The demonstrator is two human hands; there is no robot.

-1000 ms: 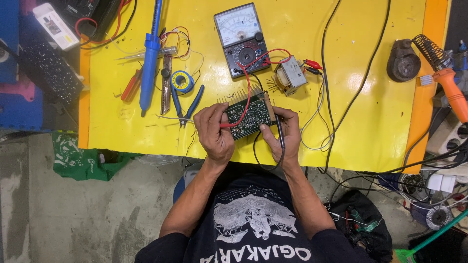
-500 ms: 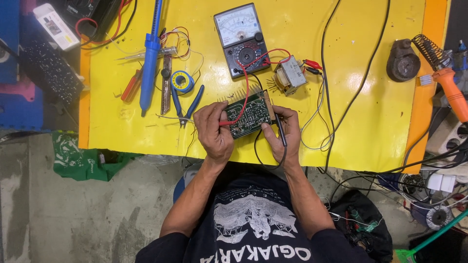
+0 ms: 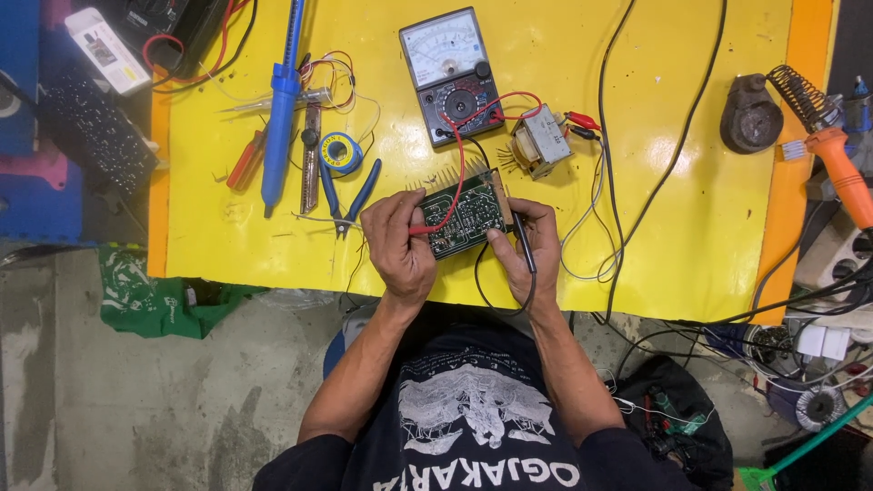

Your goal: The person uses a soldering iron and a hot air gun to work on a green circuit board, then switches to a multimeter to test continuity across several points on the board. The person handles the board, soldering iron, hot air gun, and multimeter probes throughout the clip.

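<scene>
Head camera, looking straight down on a yellow table (image 3: 691, 227), with everything placed here relative to the green circuit board (image 3: 462, 216) near the table's front edge. Just beyond the board stands one analog multimeter (image 3: 452, 75), and to that meter's right, just behind the board's far right corner, sits one small transformer (image 3: 538, 141) with a red clip and a black clip on its side. Left of the board lie one pair of blue-handled pliers (image 3: 350, 195), one small solder reel (image 3: 344, 152), one red-handled screwdriver (image 3: 245, 161) and one long blue desoldering pump (image 3: 280, 100). Far to the board's right, off the yellow surface, rests one soldering iron (image 3: 841, 159) with an orange handle beside a dark round stand (image 3: 750, 114). Black wires loop across the table right of the board, and a red lead arcs from the meter over the board's top, partly covering it.

Two hands work the board. The left hand (image 3: 397, 247) is curled around the red probe (image 3: 426, 229), its tip pressed on the board's surface, the fingers also resting on the board's left edge. The right hand (image 3: 532, 245) pinches the black probe (image 3: 521, 238) between thumb and fingers at the board's right edge, steadying that side.
</scene>
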